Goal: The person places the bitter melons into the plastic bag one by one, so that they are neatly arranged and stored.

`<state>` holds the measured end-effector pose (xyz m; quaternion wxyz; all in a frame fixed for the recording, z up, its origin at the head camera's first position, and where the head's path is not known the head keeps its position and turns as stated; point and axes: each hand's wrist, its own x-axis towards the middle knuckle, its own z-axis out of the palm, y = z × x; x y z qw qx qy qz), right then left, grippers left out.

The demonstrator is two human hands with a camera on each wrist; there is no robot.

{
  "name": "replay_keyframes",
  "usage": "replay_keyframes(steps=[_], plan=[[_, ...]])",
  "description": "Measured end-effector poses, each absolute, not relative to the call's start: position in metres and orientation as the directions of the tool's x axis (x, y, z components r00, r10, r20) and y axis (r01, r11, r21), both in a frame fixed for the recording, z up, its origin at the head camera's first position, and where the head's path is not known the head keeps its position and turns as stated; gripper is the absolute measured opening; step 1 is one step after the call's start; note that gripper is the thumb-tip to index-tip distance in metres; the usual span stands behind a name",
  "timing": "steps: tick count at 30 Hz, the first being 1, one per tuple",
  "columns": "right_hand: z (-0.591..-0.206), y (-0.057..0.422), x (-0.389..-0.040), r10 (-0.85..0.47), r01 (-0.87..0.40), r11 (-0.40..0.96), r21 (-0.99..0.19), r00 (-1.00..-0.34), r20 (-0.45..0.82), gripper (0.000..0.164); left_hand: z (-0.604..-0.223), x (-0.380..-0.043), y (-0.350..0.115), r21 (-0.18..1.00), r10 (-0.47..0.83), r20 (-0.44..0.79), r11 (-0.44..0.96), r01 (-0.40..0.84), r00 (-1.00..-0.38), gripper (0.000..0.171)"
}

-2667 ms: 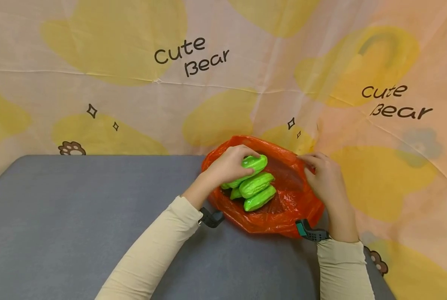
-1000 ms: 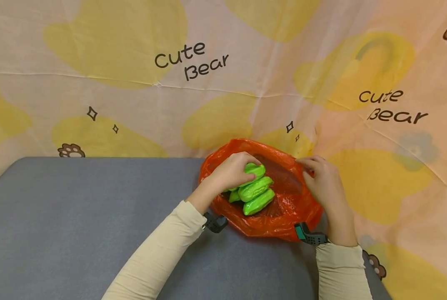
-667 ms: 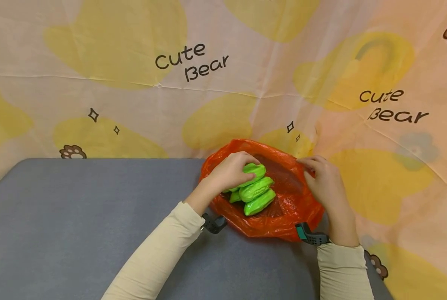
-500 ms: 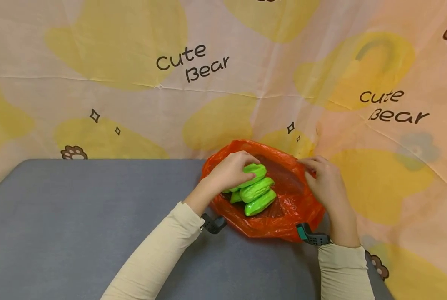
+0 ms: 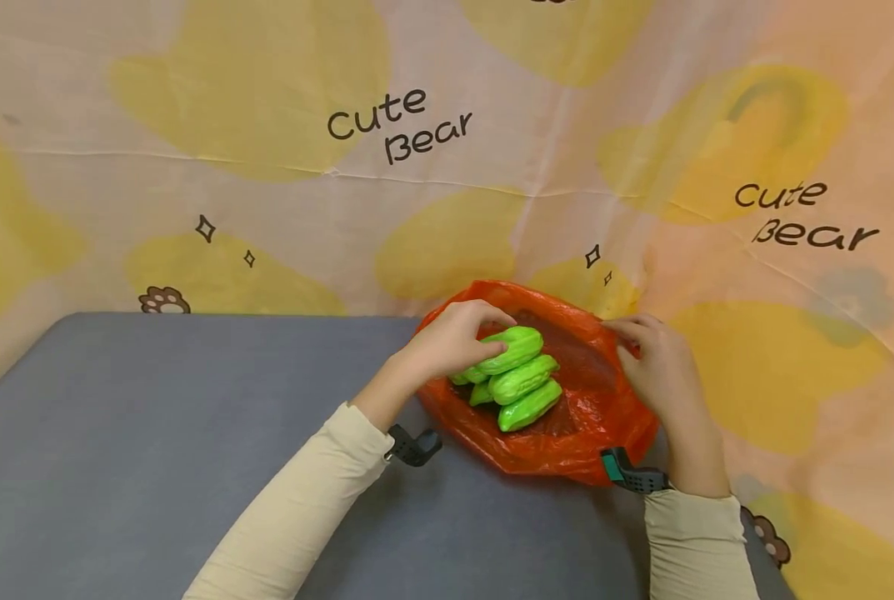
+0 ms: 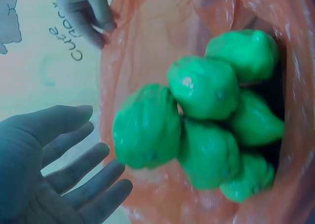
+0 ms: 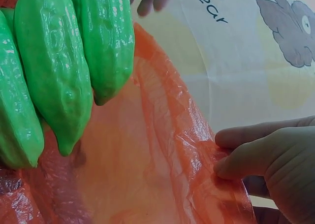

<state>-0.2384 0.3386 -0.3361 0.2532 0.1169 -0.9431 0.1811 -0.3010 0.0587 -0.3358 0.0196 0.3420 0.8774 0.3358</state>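
Observation:
Several bright green, bumpy bitter melons point(image 5: 521, 379) lie stacked inside a red plastic bag point(image 5: 611, 417) on the table. My left hand point(image 5: 447, 340) is at the left of the stack, over the bag's rim. In the left wrist view, that hand point(image 6: 54, 170) has its fingers spread and extended, with a gap between them and the topmost melon point(image 6: 147, 128). At the bag's right rim, my right hand point(image 5: 664, 367) pinches the plastic. The right wrist view shows this hand point(image 7: 275, 160) with thumb and forefinger on the bag's edge. The lower melons are partly hidden by the upper ones.
A grey-blue table point(image 5: 154, 442) extends to the left and front of the bag. Behind and to the right hangs a printed cloth point(image 5: 267, 100) with "Cute Bear" lettering, close to the bag. Dark bands point(image 5: 417, 446) are worn on both wrists.
My left hand has let go of the top bitter melon and moved slightly left, leaving it on the stack. Earlier it gripped and lowered this melon. My right hand keeps its hold on the rim.

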Motion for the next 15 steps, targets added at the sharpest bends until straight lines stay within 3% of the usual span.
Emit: replay_keyframes(steps=[15], plan=[[-0.337,0.337,-0.237,-0.17,-0.35,0.902,-0.254,-0.827,0.536,0.03,-0.325,-0.29,0.001,0.6,0.548,0.171,0.601,0.527,-0.819,0.034]])
